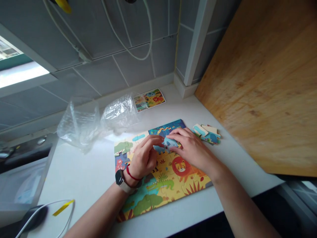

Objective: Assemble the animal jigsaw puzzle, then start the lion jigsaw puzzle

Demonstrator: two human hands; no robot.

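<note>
A colourful animal jigsaw puzzle [170,188] lies on the white counter, many of its pieces joined, with a lion and a crocodile showing. Over its upper middle, my right hand [192,145] pinches a light blue puzzle piece [170,142] between thumb and fingers. My left hand [145,157], wearing a watch and a red band, is curled with its fingertips at the left edge of the same piece. The hands hide part of the puzzle beneath them. Right of the puzzle, several loose puzzle pieces [208,133] lie in a small overlapping pile.
Behind the puzzle are a small picture card [155,98] and crumpled clear plastic bags [79,127]. A tiled wall [133,66] bounds the back, and a wooden panel [262,86] stands on the right. A white cable [70,216] with a yellow tag crosses the counter's near left corner.
</note>
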